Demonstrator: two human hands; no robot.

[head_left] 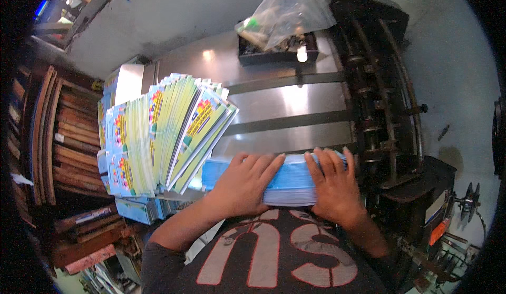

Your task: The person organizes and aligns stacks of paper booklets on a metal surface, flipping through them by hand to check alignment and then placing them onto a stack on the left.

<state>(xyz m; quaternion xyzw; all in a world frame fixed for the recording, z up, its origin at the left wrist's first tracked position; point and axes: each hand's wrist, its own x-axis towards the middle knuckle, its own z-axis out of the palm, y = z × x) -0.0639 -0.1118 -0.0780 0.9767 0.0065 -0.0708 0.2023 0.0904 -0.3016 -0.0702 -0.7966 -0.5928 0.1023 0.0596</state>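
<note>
Close to my body, a thick stack of blue and white printed sheets (290,180) stands at the near edge of the metal table (284,99). My left hand (245,180) grips its left part, fingers over the top and thumb toward the near side. At the other end my right hand (336,186) holds the stack in the same way, its fingers spread over the upper edge. Both palms press against the near face, so parts of the stack are hidden. To the left, a large fanned pile of colourful printed sheets (168,130) leans across the table.
A black machine with rollers and rods (377,94) borders the table on the right. At the back lies a dark tray (276,54) with a clear plastic bag (290,9) over it. Wooden racks (79,141) stand at the left, with more bundled sheets (137,209) below the fanned pile.
</note>
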